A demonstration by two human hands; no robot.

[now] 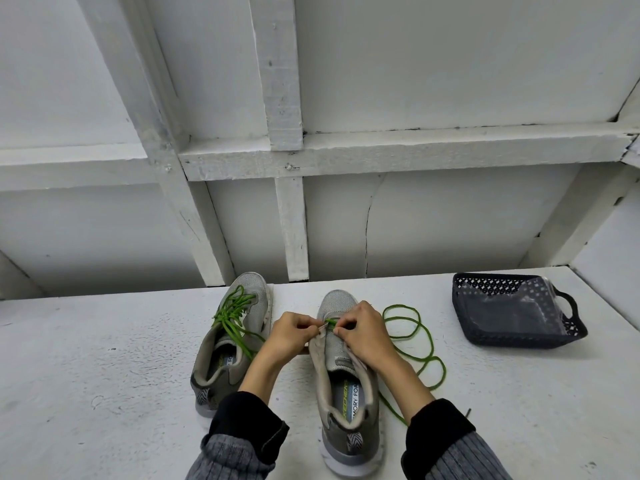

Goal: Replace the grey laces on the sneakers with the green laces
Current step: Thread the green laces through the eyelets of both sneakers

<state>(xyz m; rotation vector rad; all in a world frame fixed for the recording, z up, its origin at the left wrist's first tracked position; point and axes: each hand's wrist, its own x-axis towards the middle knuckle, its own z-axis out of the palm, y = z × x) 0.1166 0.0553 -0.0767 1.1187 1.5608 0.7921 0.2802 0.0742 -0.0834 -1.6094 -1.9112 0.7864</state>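
Both hands work the right sneaker (346,368) at 6 o'clock on the surface (104,358). Left hand (291,332) pinches the eyelet flap, right hand (360,329) pinches green lace (412,337). Risk: the slack at 3 o'clock may snag or knot, or the tip may miss the eyelet. Left sneaker (228,337) is already green-laced.

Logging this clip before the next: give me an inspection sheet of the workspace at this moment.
Surface: white painted bench, scuffed.
Job's things: left sneaker laced green; right sneaker with green lace started at the toe eyelets, the rest looped loose on the bench at its right.
Clutter: dark basket at right holding clear plastic; contents unclear.
Hands: left hand pinches the eyelet edge; right hand pinches the lace.
Cables: nothing seen.
Surroundings: white framed wall behind.
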